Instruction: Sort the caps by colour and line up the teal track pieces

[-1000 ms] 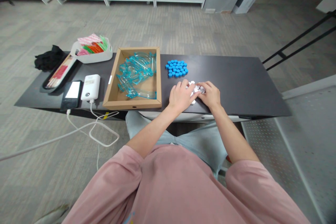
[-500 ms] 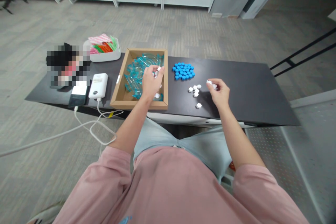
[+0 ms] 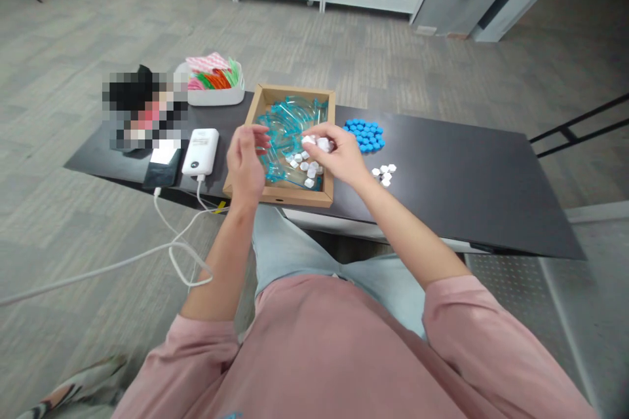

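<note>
My right hand (image 3: 340, 156) is over the right part of a cardboard box (image 3: 304, 196), its fingers closed on a few small white hexagonal pieces (image 3: 323, 143). At the box's left side is my left hand (image 3: 247, 167), fingers apart and nothing visible in them. Inside the box lie clear turquoise plastic items (image 3: 289, 119), whose exact kind I cannot make out, with several loose white pieces (image 3: 304, 165) on top. More white hexagonal pieces (image 3: 386, 178) sit on the dark table, right of the box. Beside my right hand is a packed cluster of blue hexagonal pieces (image 3: 367, 137).
The dark table (image 3: 472, 183) extends to the right. On its left stand a white power bank (image 3: 200, 152) with a cable, a phone (image 3: 162, 170), a white basket (image 3: 216, 97) of colourful strips, and a pixelated item (image 3: 142, 108). White cables (image 3: 147, 254) hang near my left arm.
My right hand has come left from the table to over the box, carrying white pieces. My left hand has let go of its white pieces and moved left; more lie in the box.
</note>
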Demonstrator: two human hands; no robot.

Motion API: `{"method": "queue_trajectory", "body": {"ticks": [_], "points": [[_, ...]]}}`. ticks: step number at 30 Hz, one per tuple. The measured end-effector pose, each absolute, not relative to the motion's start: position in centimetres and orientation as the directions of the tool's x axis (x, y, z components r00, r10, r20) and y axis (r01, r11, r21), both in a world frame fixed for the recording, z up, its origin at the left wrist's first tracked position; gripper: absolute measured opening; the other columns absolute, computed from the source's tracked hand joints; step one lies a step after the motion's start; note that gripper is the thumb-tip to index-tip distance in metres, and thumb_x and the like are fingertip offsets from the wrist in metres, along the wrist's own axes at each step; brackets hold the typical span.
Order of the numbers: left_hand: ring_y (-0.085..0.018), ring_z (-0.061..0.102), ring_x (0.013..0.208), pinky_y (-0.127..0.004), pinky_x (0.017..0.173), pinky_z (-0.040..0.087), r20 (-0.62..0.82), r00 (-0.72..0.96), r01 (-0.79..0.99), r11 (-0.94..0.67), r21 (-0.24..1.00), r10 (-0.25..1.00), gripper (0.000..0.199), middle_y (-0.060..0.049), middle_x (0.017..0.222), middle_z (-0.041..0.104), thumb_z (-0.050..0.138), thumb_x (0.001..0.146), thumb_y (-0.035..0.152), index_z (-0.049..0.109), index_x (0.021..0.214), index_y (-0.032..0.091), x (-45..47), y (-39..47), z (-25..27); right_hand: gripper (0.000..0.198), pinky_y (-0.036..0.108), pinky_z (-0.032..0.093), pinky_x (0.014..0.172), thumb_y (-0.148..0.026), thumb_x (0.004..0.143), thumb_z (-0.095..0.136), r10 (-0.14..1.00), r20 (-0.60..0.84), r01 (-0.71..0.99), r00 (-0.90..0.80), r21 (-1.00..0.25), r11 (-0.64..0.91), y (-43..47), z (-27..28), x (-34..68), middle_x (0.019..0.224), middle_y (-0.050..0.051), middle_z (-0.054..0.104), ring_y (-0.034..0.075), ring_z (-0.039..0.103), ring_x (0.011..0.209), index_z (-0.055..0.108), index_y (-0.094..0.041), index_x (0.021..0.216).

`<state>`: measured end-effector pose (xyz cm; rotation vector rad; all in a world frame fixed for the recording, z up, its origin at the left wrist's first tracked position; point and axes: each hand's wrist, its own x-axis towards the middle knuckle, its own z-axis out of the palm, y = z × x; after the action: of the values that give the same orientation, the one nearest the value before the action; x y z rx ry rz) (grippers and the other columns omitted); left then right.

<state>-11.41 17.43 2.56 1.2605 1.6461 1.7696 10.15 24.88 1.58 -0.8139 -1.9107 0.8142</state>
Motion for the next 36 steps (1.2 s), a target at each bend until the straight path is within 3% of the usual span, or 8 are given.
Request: {"method": "queue_trajectory", "body": {"ticks": [4, 9, 18, 23, 27, 31, 36], "points": [[-0.025, 0.075, 0.108, -0.038, 0.103, 0.062, 0.459, -0.575, 0.503, -0.15, 0.851, 0.678, 0.049, -0.009, 0.109, 0.077, 0.043, 0.13, 0.058, 0.074, 0.112, 0.025, -16.5, 14.1, 1.1, 0.03, 0.041, 0.058, 0.103, -0.05, 0.114, 0.079, 0.699, 0.397, 0.283, -0.595, -0.71, 0.644, 24.2, 1.9, 3.2, 0.122, 0.006, 0.086, 0.027, 0.076, 0.111, 0.088, -0.027, 0.131], [-0.032, 0.07, 0.128, -0.051, 0.123, 0.053, 0.56, -0.412, 0.734, -0.102, 0.671, 0.718, 0.039, -0.015, 0.128, 0.078, 0.048, 0.128, 0.051, 0.075, 0.124, 0.024, -19.5, 11.4, -1.2, 0.029, 0.04, 0.056, 0.103, -0.042, 0.12, 0.072, 0.634, 0.305, 0.359, -0.711, -0.617, 0.7, 23.9, 1.7, -0.7, 0.128, 0.008, 0.082, 0.029, 0.075, 0.121, 0.087, -0.029, 0.14], [-0.036, 0.068, 0.133, -0.054, 0.124, 0.05, 0.598, -0.275, 0.794, -0.172, 0.582, 0.753, 0.04, -0.017, 0.132, 0.075, 0.047, 0.126, 0.052, 0.075, 0.131, 0.024, -17.7, 11.3, -2.4, 0.031, 0.047, 0.059, 0.112, -0.036, 0.118, 0.07, 0.542, 0.347, 0.244, -0.766, -0.623, 0.743, 25.8, 0.7, 1.2, 0.132, 0.012, 0.085, 0.031, 0.077, 0.121, 0.085, -0.023, 0.142], [-0.037, 0.067, 0.132, -0.058, 0.125, 0.049, 0.667, -0.216, 0.799, -0.263, 0.54, 0.713, 0.033, -0.017, 0.134, 0.073, 0.061, 0.119, 0.049, 0.076, 0.135, 0.025, -14.9, 9.2, -2.2, 0.036, 0.051, 0.06, 0.119, -0.031, 0.114, 0.073, 0.528, 0.366, 0.205, -0.767, -0.64, 0.741, 26.1, 1.7, 4.0, 0.145, 0.011, 0.086, 0.032, 0.077, 0.132, 0.083, -0.026, 0.148], [-0.04, 0.069, 0.131, -0.06, 0.12, 0.054, 0.595, -0.073, 0.807, -0.303, 0.506, 0.8, 0.029, -0.016, 0.132, 0.075, 0.072, 0.11, 0.042, 0.078, 0.134, 0.028, -10.4, 7.2, -2.4, 0.034, 0.049, 0.064, 0.114, -0.031, 0.12, 0.061, 0.602, 0.411, 0.215, -0.685, -0.675, 0.706, 26.4, 2.9, 9.7, 0.146, 0.01, 0.085, 0.03, 0.076, 0.132, 0.083, -0.027, 0.146], [-0.04, 0.074, 0.125, -0.06, 0.112, 0.06, 0.514, 0.163, 0.745, -0.447, 0.495, 0.842, 0.03, -0.015, 0.129, 0.079, 0.074, 0.108, 0.032, 0.081, 0.137, 0.032, -4.3, 7.0, -3.2, 0.034, 0.049, 0.065, 0.114, -0.035, 0.124, 0.054, 0.648, 0.441, 0.204, -0.621, -0.707, 0.677, 26.8, 2.9, 14.7, 0.143, 0.01, 0.084, 0.028, 0.076, 0.131, 0.083, -0.027, 0.14], [-0.043, 0.075, 0.137, -0.065, 0.116, 0.062, 0.371, 0.305, 0.699, -0.47, 0.539, 0.877, 0.04, -0.017, 0.14, 0.08, 0.068, 0.113, 0.027, 0.081, 0.149, 0.037, 0.9, 8.4, -2.8, 0.035, 0.052, 0.062, 0.122, -0.036, 0.126, 0.051, 0.583, 0.351, 0.208, -0.733, -0.701, 0.682, 26.8, 2.6, 12.8, 0.144, 0.01, 0.085, 0.028, 0.076, 0.135, 0.082, -0.027, 0.141]]}}
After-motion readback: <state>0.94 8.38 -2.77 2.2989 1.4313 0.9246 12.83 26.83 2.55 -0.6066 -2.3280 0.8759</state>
